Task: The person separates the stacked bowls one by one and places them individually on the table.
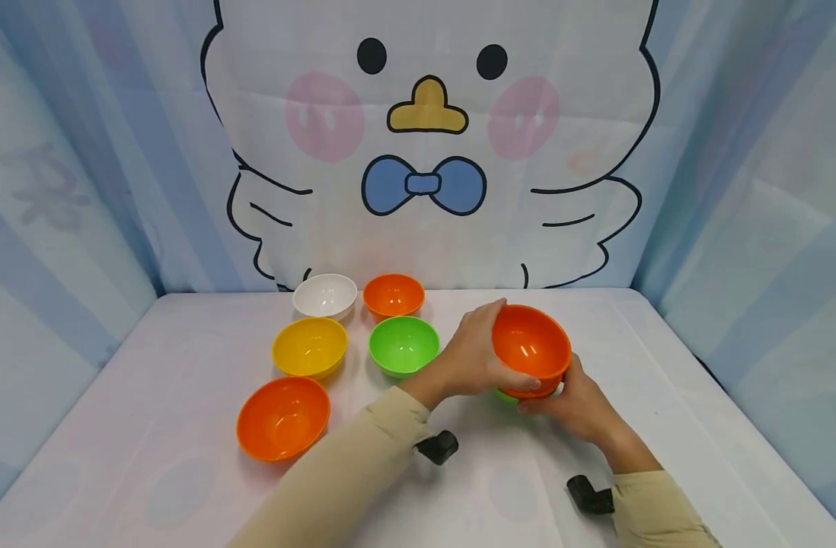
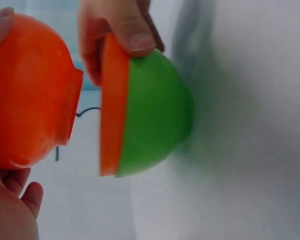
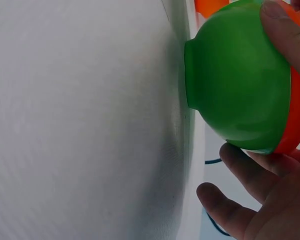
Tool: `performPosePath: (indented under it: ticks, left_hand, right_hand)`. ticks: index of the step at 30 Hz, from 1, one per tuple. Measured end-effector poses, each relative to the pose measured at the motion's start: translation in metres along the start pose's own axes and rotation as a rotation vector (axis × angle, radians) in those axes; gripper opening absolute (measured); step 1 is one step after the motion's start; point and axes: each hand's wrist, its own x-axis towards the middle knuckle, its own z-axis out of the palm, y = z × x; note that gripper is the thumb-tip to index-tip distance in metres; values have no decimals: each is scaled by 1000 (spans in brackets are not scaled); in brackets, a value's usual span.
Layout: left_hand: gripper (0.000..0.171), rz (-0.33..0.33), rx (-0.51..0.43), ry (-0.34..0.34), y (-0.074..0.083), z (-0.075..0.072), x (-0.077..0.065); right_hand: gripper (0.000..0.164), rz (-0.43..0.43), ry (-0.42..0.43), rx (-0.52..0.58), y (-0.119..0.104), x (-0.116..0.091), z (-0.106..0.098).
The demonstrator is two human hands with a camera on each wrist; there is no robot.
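Observation:
My left hand (image 1: 474, 356) grips an orange bowl (image 1: 531, 341) by its sides, its opening turned up. Below it, my right hand (image 1: 585, 405) holds a green bowl (image 2: 157, 112) with another orange bowl (image 2: 114, 112) nested inside, its rim standing above the green one. In the left wrist view a gap separates the upper orange bowl's foot from the nested pair. The head view leaves only a sliver of the held green bowl visible under the orange one. Whether the green bowl's base touches the table cannot be told.
Left of my hands on the white-covered table (image 1: 164, 396) stand a white bowl (image 1: 325, 297), a small orange bowl (image 1: 394, 295), a yellow bowl (image 1: 310, 347), a green bowl (image 1: 403, 346) and a large orange bowl (image 1: 284, 418). A printed curtain (image 1: 418, 243) hangs behind.

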Motion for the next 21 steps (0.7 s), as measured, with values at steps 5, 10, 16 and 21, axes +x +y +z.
performPosePath:
  ticks: [5, 10, 16, 21]
  left_hand:
    - [110, 19, 12, 13, 9, -24, -17]
    - [111, 49, 66, 56, 8, -43, -34]
    - [109, 52, 91, 97, -4, -61, -59]
    - [113, -9, 164, 111, -15, -69, -81]
  right_hand:
    - [104, 79, -22, -34, -2, 0, 2]
    - [115, 156, -43, -67, -5, 0, 2]
    - [120, 168, -51, -81, -9, 0, 1]
    - [124, 183, -60, -80, -10, 2, 2]
